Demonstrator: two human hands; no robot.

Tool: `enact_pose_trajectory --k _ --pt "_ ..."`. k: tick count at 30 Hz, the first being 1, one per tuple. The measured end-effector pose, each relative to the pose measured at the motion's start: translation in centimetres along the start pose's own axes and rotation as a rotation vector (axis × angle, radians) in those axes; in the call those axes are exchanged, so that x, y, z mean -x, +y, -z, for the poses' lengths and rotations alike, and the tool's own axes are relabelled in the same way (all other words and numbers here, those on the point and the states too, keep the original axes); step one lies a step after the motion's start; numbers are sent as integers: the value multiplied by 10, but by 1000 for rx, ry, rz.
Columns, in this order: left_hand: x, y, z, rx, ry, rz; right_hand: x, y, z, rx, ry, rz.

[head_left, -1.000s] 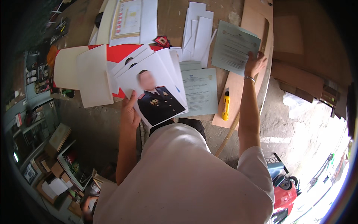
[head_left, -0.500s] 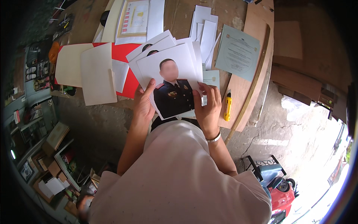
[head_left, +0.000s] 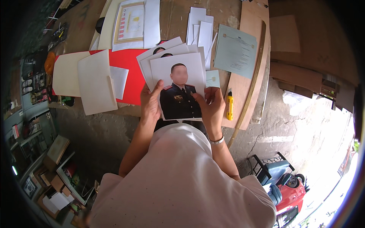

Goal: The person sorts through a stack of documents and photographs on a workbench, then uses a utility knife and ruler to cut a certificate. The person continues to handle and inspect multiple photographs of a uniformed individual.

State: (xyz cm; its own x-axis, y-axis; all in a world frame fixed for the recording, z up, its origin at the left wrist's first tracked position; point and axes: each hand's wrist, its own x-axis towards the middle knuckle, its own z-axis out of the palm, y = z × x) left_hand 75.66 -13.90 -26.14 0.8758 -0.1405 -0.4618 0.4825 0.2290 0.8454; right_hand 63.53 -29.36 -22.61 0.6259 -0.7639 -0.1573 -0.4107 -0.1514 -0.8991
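A fanned stack of portrait photos [head_left: 157, 62] is held between both hands above the table's near edge. The top photo [head_left: 180, 100] shows a person in a dark uniform on a white ground. My left hand [head_left: 151, 102] grips the stack's left side, thumb on the front. On the right side, my right hand [head_left: 211, 108] pinches the photos, its thumb over the uniform and its fingers behind the edge. Parts of the lower photos are covered by the top one.
Red folder [head_left: 131, 85] and cream sheets [head_left: 97, 81] lie left. Behind are a framed certificate [head_left: 129, 22] and white paper strips [head_left: 205, 32]. Right are pale green certificates [head_left: 235, 51], a yellow utility knife [head_left: 230, 106] and a wooden strip [head_left: 251, 87]. A chair [head_left: 275, 167] stands lower right.
The top photo has turned more upright and shifted slightly right. My right thumb has moved up onto the photo's front. The whole view has shifted slightly.
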Motion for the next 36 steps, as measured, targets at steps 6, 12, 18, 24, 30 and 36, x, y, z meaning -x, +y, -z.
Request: enact_pose_trajectory --k 6,12,18,24,30,36 --pt "-7 -2 18 177 -88 112 -8 8 6 -48 -122 -146" --pt "-13 -11 28 220 -75 150 -20 35 12 -265 -39 -72" --pt "-35 -34 66 342 -41 377 -160 132 77 88 477 100" --pt "-21 -23 88 529 -159 373 -247 231 73 418 573 183" --pt "-19 -17 111 522 -107 254 -224 211 59 670 768 171" --pt "-29 -17 123 564 -20 179 -98 176 33 873 69 -2"
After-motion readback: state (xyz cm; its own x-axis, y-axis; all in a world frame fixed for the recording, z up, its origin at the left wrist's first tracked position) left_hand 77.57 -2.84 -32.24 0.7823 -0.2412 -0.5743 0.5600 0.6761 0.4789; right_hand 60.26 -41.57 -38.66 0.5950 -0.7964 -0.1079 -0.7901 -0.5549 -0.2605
